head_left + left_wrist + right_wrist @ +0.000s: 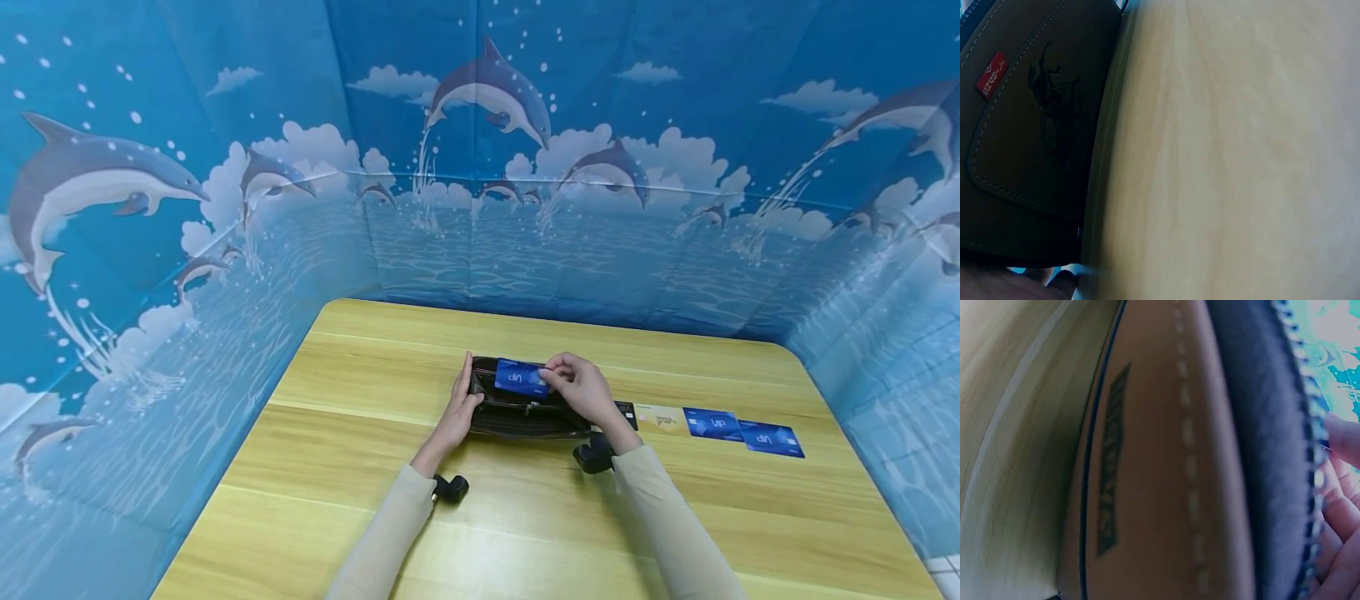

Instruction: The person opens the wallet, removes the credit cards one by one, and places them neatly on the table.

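A dark zip wallet (pixel 525 423) stands on the table with its mouth spread toward the head camera. My left hand (pixel 455 412) holds its left end, thumb at the near edge and fingers along the outer side. Between thumb and fingers, my right hand (pixel 581 385) pinches a blue VIP card (pixel 519 377) by its right end, over the wallet's far inner side. In the left wrist view, the wallet's brown outside (pixel 1022 144) shows stitching, a horse figure and a red tag (pixel 991 75). The right wrist view has the zipper teeth (pixel 1313 469) close up, with the right fingers (pixel 1341 500) beyond.
Right of the wallet lies a row of cards: a black card (pixel 627 414) partly behind the right wrist, a gold card (pixel 662 420), and two blue VIP cards (pixel 712 424) that overlap. Dolphin-print curtains (pixel 480 242) surround the wooden table (pixel 360 450).
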